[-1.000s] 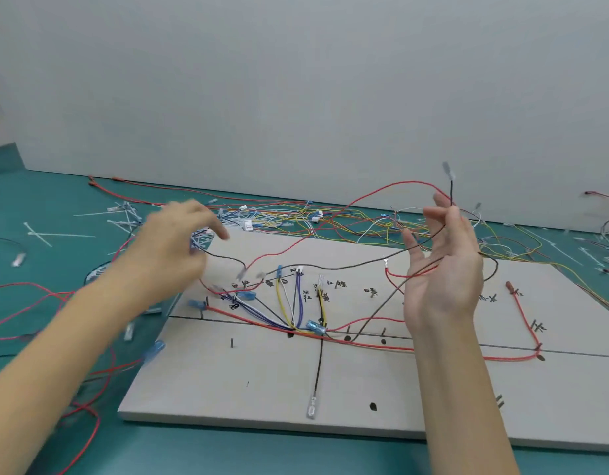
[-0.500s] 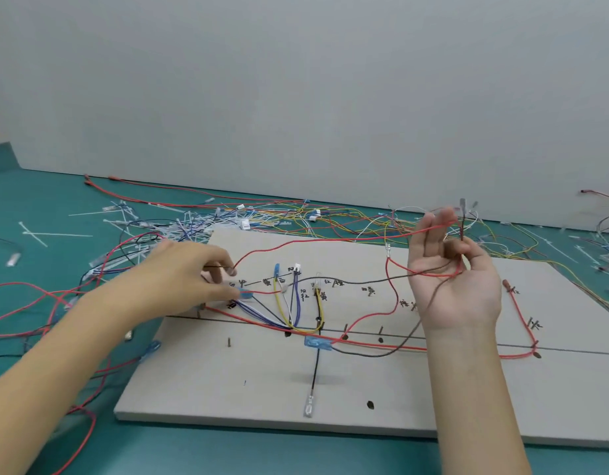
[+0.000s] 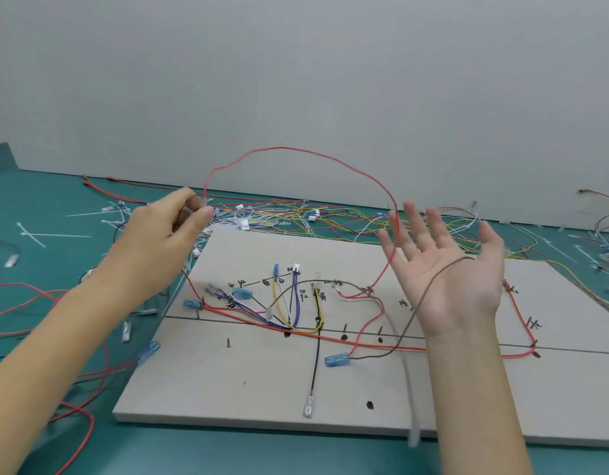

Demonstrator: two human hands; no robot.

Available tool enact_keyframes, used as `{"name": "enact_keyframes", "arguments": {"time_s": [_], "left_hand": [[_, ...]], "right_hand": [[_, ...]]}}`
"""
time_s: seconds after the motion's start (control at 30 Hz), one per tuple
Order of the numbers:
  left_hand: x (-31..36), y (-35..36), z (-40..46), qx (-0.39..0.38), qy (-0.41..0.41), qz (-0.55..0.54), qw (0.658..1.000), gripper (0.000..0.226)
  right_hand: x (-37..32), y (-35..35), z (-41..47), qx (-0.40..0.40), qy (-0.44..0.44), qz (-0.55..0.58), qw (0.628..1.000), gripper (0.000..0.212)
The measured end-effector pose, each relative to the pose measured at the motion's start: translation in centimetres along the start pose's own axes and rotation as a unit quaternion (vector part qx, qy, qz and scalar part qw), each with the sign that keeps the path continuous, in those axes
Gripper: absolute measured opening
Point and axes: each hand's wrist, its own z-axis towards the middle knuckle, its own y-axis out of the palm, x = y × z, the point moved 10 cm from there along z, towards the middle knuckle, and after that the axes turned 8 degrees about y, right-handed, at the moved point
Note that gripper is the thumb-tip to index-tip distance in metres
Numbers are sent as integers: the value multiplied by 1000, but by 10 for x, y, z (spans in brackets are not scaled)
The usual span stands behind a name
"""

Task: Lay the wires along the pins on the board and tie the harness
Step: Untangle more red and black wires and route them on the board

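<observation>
A: Which step is this?

B: Laying wire, I'd judge, not tying yet. The left hand (image 3: 165, 231) is raised beyond the far left corner of the grey pin board (image 3: 570, 406), thumb and forefinger pinched together on one end of a long red wire (image 3: 296, 151).

A: Where does that wire go?

B: It arches high over the board, comes down past the right hand's (image 3: 447, 269) fingers, and meets the board near its middle, among the handwritten labels.

A: And the right hand?

B: Palm up above the right half of the board, fingers spread and straight, gripping nothing. A dark brown wire (image 3: 423, 303) lies draped across its palm and runs down to a blue terminal (image 3: 337, 359) on the board, toward the near edge.

A: What's already on the board?

B: Yellow, purple, white and red leads bunched along the drawn line left of centre, around the pins (image 3: 345, 329). Loose wires and white cable ties (image 3: 32, 234) lie on the green table, left of and behind the board.

A: Next move?

B: Probably bringing the red loop down and seating it along the pins; the draped brown wire could snag.
</observation>
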Motion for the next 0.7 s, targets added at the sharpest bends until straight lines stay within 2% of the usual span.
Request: {"name": "enact_keyframes", "arguments": {"time_s": [0.17, 0.27, 0.37, 0.43, 0.53, 0.7], "left_hand": [[-14, -30, -1, 111, -40, 49, 992, 27], [-41, -59, -5, 163, -107, 154, 969, 32], [-78, -73, -10, 104, -185, 251, 944, 39], [-99, -73, -14, 44, -237, 273, 931, 42], [-109, -63, -16, 2, -253, 270, 929, 41], [-85, -47, -6, 34, -173, 225, 958, 42]], "right_hand": [[8, 0, 0, 66, 7, -222, 973, 44], [3, -10, 0, 138, -10, -332, 933, 52], [-17, -23, -1, 221, -70, -457, 859, 61], [-25, -27, -1, 246, -88, -496, 828, 64], [-23, -26, -1, 226, -87, -459, 855, 58], [-17, -5, -2, 164, -139, -448, 868, 29]]}}
